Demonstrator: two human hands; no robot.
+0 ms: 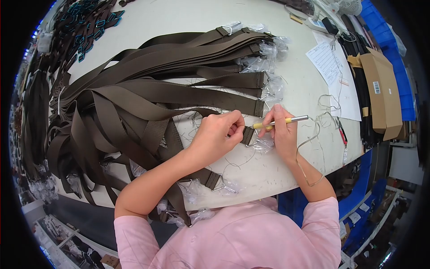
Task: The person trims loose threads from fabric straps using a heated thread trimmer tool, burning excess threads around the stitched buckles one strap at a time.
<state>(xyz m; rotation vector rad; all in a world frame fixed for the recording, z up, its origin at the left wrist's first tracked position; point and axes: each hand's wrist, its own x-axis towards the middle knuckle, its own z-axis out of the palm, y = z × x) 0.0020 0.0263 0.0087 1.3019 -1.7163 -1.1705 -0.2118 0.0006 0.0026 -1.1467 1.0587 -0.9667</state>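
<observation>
My left hand [219, 130] is closed, its fingertips pinched at the end of a dark brown webbing strap [247, 136]. A metal ring in clear plastic wrap [263, 144] hangs from that strap end. My right hand [282, 132] grips a pen-like tool [289, 120] with a yellow front part and a silver rear. The tool's tip points left, close to the strap end and my left fingertips; whether it touches is unclear. More brown straps [179, 49] lie bundled on the table to the left and behind, their ends fitted with plastic-wrapped metal rings.
A thin cable [313, 136] loops over my right forearm. Papers [324, 62], a small red-handled tool [343, 134] and a cardboard box [380, 94] are at the right. A power adapter [329, 26] sits behind. Straps with blue-edged buckles [96, 29] lie at the far left of the white table [143, 18].
</observation>
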